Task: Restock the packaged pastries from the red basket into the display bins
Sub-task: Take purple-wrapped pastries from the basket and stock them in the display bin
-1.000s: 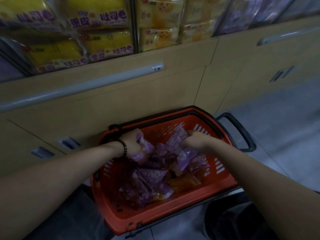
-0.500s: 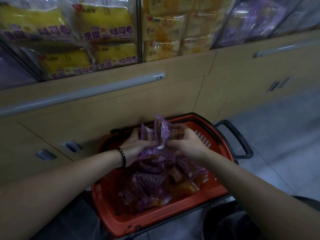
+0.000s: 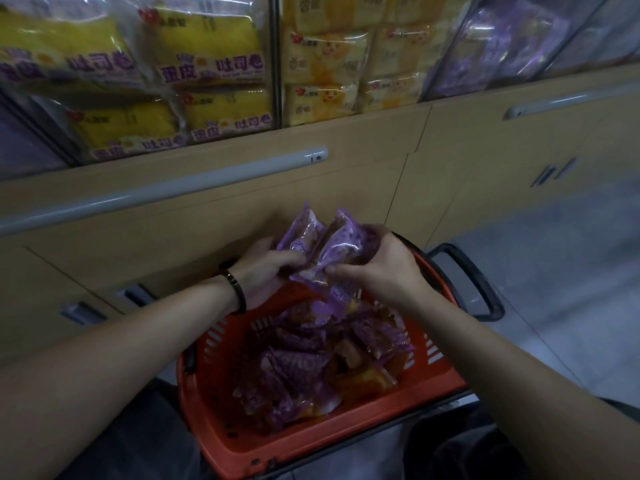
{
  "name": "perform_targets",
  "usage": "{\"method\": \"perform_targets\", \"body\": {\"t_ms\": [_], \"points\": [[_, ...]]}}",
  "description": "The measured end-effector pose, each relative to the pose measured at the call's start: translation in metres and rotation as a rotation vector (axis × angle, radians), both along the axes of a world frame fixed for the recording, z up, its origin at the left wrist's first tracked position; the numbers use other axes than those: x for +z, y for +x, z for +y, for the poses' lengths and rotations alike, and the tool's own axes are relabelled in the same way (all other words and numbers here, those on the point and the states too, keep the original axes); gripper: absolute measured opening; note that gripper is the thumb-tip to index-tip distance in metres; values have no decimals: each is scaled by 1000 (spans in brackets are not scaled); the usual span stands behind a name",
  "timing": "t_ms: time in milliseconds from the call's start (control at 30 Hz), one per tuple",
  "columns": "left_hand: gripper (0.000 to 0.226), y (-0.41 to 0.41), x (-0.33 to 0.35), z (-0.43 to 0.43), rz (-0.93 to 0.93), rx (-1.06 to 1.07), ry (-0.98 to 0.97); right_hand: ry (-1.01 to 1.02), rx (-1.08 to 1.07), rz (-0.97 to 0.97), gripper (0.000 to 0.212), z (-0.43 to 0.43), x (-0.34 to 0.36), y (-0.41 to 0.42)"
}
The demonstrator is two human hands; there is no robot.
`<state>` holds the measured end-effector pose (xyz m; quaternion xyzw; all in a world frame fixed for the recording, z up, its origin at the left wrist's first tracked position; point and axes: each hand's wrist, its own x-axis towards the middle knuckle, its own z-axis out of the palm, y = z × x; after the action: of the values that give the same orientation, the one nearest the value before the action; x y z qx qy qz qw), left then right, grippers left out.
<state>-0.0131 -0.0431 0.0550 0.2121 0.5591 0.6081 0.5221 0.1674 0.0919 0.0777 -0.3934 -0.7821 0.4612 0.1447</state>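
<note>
Clutching glossy purple pastry packs (image 3: pixel 323 244) — left hand (image 3: pixel 266 271), right hand (image 3: pixel 381 271) | above red basket (image 3: pixel 311 445)

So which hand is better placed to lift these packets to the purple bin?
Right hand, probably: it grips the purple packets on the side nearer the purple bin; the left hand grips their far side.

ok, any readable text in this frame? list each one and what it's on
"蛋皮 吐司卷": purple print on the yellow packs at upper left.
On the pale yellow packs beside them, the print is too blurred to read.
On the purple pastry packs, held and in the red basket, the print is unreadable.
</note>
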Motion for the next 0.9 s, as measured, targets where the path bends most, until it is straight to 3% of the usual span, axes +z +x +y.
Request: {"method": "perform_targets", "body": {"t_ms": [67,100,200,267,400,500,567,633,700,800,900], "points": [[37,-5,2,4,-3,39,-3,-168,-130,35,137,5,6,0],[39,-7,3,6,16,64,-18,-264,-169,77,130,8,9,1],[45,-13,9,8,89,83,-93,-490,-206,239,54,16,18,2],[38,-14,15,8,130,83,-107,-562,-225,292,32,22,27,7],[35,-14,30,12,70,135,-110,-502,-145,325,46,33,44,13],[81,-21,18,23,77,105,-136,-358,-139,365,52,31,48,15],[96,-17,15,27,107,78,-165,-296,-117,396,70,24,53,20],[72,15,49,19,174,9,-160,-287,-84,420,73,15,62,32],[32,31,68,16,295,-68,-110,-269,-64,455,64,13,73,47],[47,39,112,17,529,-142,-35,-190,12,517,57,17,99,70],[61,41,176,22,1061,-337,-118,-84,75,554,61,24,134,83]]}}
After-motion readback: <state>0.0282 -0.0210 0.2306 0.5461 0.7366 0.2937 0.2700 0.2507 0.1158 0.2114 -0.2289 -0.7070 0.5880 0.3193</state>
